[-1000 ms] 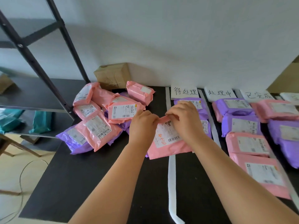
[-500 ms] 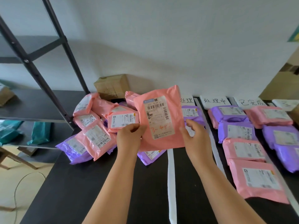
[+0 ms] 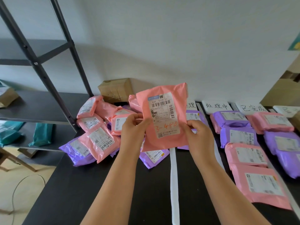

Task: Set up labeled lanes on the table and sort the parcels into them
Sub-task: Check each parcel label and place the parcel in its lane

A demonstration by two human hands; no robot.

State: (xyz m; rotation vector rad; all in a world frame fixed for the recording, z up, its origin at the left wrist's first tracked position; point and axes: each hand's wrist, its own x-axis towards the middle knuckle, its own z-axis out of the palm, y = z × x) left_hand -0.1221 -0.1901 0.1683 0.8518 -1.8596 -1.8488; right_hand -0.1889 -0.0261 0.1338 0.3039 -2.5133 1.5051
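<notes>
Lane labels (image 3: 216, 106) up at 2 o'clock; sorted parcels (image 3: 246, 155) at 3. Pink parcel (image 3: 164, 117) upright above tabletop (image 3: 90, 184), edges pinched by fingers of left hand (image 3: 132, 129) and right hand (image 3: 197, 134). Unsorted pile (image 3: 97, 133) at 9 o'clock left to do.

On the table (image 3: 78, 195) a heap of parcels (image 3: 97, 138) lies far left with a cardboard box (image 3: 116, 90) behind it; right of a tape strip (image 3: 174, 184), rows of parcels (image 3: 246, 155) lie before label cards (image 3: 216, 106); the left hand (image 3: 132, 129) and right hand (image 3: 197, 135) hold a raised parcel (image 3: 164, 117) between heap and rows.
</notes>
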